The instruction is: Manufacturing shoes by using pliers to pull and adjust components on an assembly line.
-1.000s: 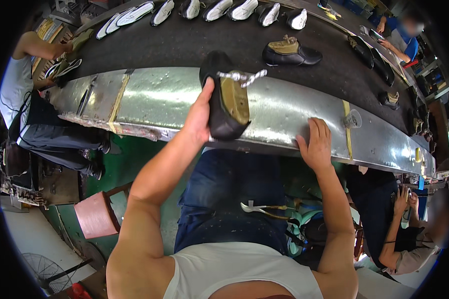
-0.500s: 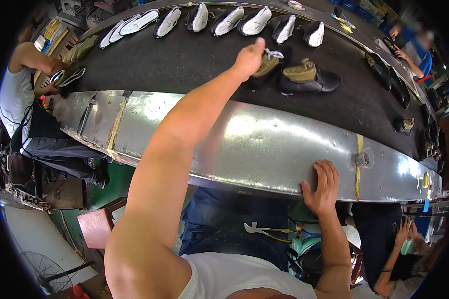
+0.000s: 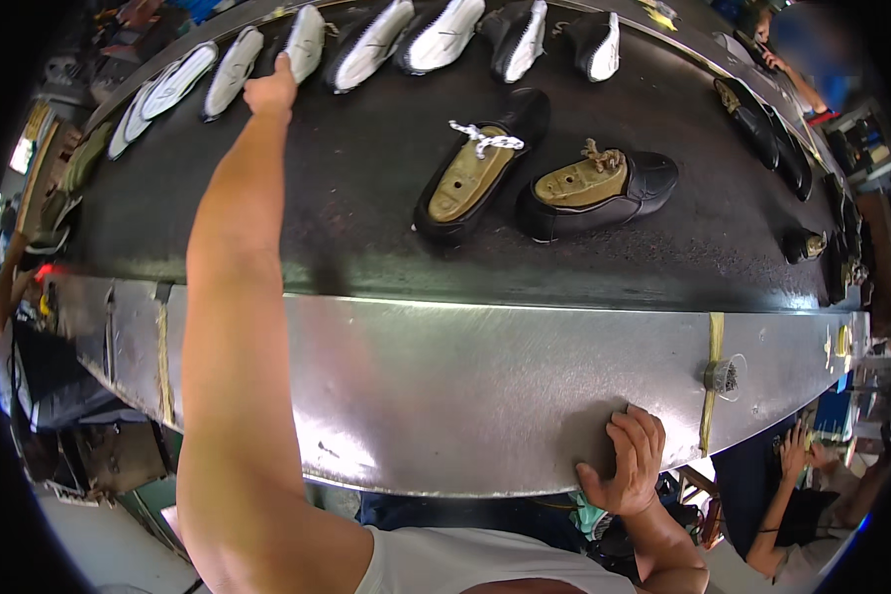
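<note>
With my left arm stretched to the far left, my left hand closes on the near end of a dark shoe with a white stitched sole turned up. Its thumb lies against the sole; most fingers are hidden. Two black shoes stand upright at mid-bench, tan lasts inside them. One black shoe has a white cord tied through its last; the other black shoe has a brown cord. My right hand rests on the near metal edge, fingers slightly bent and apart, holding nothing.
More white-soled shoes line the far side of the dark bench top. A clear cup of small dark bits stands on the metal strip. Black shoes lie at right. Co-workers are at the far right and lower right.
My left hand has let go of the white-corded shoe, now standing beside the brown-corded one, and has moved left to the far row. The view has shifted. My right hand stays at the edge.
</note>
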A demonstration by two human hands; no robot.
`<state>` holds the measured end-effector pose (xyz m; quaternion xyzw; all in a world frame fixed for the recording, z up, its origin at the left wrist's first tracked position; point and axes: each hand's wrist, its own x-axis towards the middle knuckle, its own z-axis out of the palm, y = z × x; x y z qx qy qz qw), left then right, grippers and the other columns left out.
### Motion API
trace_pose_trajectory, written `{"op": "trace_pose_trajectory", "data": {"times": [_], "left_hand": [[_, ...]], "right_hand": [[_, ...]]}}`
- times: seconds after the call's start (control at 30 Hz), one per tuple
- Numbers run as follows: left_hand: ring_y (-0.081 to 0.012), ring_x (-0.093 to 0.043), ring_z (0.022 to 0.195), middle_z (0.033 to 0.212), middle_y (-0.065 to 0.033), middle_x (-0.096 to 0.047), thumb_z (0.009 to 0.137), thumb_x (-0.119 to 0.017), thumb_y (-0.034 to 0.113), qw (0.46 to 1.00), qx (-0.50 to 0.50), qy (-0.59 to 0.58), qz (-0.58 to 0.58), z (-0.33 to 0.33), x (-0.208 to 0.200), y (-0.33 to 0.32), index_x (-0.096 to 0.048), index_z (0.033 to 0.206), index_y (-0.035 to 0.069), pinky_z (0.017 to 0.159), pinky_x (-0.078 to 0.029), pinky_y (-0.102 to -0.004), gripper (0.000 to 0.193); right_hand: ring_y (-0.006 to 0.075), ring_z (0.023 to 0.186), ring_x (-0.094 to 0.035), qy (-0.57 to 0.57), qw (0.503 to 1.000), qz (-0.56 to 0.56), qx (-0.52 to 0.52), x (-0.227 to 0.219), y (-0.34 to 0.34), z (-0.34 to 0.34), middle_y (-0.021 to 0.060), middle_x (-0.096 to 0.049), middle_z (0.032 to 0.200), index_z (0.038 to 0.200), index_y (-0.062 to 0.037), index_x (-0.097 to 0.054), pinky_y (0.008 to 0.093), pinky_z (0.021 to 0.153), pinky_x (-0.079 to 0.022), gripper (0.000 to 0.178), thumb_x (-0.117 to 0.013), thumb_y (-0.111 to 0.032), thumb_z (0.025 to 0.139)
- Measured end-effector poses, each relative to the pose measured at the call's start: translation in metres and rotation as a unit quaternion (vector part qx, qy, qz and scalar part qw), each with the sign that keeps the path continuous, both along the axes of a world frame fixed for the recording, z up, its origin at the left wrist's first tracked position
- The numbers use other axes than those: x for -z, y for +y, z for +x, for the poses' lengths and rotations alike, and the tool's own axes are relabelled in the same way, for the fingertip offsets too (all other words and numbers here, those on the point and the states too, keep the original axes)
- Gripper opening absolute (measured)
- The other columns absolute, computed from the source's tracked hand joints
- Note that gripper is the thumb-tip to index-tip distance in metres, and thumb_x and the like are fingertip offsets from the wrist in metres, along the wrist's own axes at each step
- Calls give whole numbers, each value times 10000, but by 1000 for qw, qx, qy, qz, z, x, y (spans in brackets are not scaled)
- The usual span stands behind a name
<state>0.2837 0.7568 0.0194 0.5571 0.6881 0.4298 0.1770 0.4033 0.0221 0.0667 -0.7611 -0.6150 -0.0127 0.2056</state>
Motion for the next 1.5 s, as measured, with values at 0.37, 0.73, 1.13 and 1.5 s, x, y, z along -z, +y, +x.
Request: {"op": "trace_pose_trajectory", "data": {"times": [0.37, 0.73, 1.13, 1.5], "left_hand": [[-197, -637, 812, 1046, -84, -643, 976, -635, 287, 857, 351, -191, -324, -63, -51, -91, -592, 1193, 38, 547, -455, -257, 333], [-324, -623, 1192, 1325, -194, -599, 886, -736, 379, 639, 468, -583, -179, -283, -54, -490, -401, 1432, -51, 1005, -529, -476, 771], [-390, -350, 1449, 1534, -314, -351, 791, -802, 352, 673, 635, 2, -379, -320, 3, -725, -219, 1575, 31, 1178, -285, -355, 1029], [-362, -555, 1257, 1368, -258, -555, 827, -749, 417, 636, 716, 86, -276, -160, 78, -715, -405, 1489, 25, 1047, -454, -398, 843]], "right_hand": [[422, 1115, -558, -2, 999, 39, 3, 0, -1, -13, 212, -598, 1153, 1117, 45, -592, 539, 961, -418, 540, -782, -242, 701], [352, 1062, -586, -53, 984, 164, -51, 18, -33, -49, 143, -621, 1119, 1051, -32, -625, 468, 900, -456, 381, -787, -193, 746], [381, 1004, -658, 194, 923, -331, -31, 84, -256, -212, 189, -635, 1103, 1239, -32, -526, 445, 857, -538, 647, -810, -375, 770], [286, 879, -672, 399, 850, -344, 2, 71, -281, -187, 168, -666, 1017, 1290, -17, -515, 373, 830, -528, 602, -734, -128, 741]]}}
